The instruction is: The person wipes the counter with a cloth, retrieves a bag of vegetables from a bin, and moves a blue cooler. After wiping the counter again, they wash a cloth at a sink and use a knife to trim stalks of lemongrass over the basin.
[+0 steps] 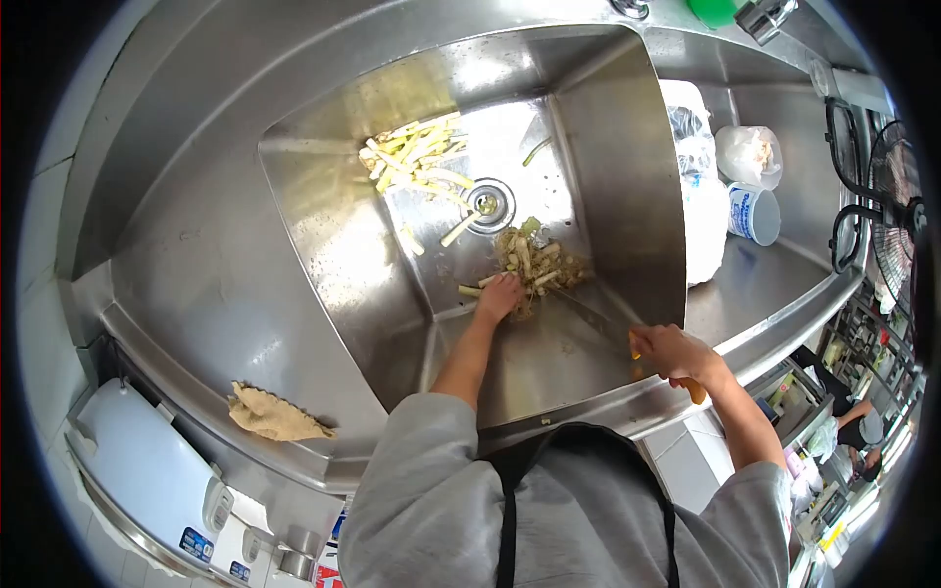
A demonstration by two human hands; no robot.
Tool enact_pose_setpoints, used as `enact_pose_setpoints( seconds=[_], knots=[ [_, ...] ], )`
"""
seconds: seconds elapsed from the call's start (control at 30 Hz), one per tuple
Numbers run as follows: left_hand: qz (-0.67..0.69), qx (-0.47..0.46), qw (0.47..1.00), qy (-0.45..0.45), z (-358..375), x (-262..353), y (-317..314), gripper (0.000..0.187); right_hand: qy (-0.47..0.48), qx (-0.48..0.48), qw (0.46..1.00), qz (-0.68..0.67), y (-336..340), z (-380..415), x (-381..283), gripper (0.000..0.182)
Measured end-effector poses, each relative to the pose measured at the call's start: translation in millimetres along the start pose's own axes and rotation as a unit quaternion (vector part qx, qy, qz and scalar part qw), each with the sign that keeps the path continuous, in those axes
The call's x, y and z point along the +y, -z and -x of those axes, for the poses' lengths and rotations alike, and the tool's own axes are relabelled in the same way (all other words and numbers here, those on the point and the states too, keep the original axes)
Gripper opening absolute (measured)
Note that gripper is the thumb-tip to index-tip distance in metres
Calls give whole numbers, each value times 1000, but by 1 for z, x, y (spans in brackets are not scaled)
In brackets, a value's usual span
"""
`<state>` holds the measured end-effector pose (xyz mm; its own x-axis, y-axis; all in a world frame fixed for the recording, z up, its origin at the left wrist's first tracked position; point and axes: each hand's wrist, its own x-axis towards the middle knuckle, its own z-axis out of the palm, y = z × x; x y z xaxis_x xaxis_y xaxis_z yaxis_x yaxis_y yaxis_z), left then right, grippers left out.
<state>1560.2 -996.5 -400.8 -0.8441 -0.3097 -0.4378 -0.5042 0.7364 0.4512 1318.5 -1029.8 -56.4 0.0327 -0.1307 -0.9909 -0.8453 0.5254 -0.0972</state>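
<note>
My left hand (501, 297) is closed around a pale stalk near the bottom of a steel sink basin (627, 196). Cut end pieces and stringy roots (537, 257) lie heaped right beside its fingers. In my right hand (674, 354) is a knife (598, 318), gripped by its orange-yellow handle; the blade points down and left, its tip close to the root heap. Across the basin, a pile of pale yellow-green stalks (417, 152) rests against the far left side. A few loose stalks lie around the drain (488, 204).
The right basin holds white plastic-wrapped bundles (698, 216), a knotted bag (749, 155) and a white tub (754, 215). A brown scrap (277, 413) lies on the left drainboard. A black fan (887, 211) stands at the right; another person (851, 416) is in the background.
</note>
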Motion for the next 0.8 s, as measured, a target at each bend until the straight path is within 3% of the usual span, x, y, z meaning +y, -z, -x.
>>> enact_pose_setpoints(
  seconds=[0.1, 0.17, 0.2, 0.23, 0.27, 0.3, 0.37, 0.43, 0.53, 0.63, 0.8],
  knots=[
    [12, 16, 999, 43, 1, 1, 10, 29, -66, -8, 997, -45, 3, 6, -8, 26],
    [110, 152, 980, 73, 18, 4, 49, 43, -45, 8, 997, -55, 1, 8, -8, 24],
    [109, 148, 980, 75, 20, 5, 54, 43, -42, 5, 998, -56, -1, 9, -9, 24],
    [290, 9, 952, 100, 19, 6, 61, 52, -26, 15, 998, -64, -2, 9, -10, 24],
    [455, -130, 873, 119, 21, 8, 66, 62, -11, 26, 997, -72, -3, 8, -11, 24],
    [455, -134, 872, 118, 28, 16, 69, 62, -13, 23, 997, -76, -5, 8, -12, 24],
    [470, -53, 879, 65, 38, 31, 76, 69, 16, 10, 999, -46, -3, 5, -17, 27],
    [456, -50, 883, 95, 48, 47, 75, 67, 33, 14, 999, -27, -5, 3, -22, 27],
    [474, -22, 870, 131, 54, 56, 83, 59, 58, 13, 998, 18, -3, -3, -30, 27],
    [435, -9, 896, 92, 58, 58, 89, 50, 64, 6, 997, 52, -3, -7, -33, 28],
    [498, 11, 849, 177, 63, 67, 98, 46, 67, 45, 996, 41, -10, -8, -30, 29]
  ],
)
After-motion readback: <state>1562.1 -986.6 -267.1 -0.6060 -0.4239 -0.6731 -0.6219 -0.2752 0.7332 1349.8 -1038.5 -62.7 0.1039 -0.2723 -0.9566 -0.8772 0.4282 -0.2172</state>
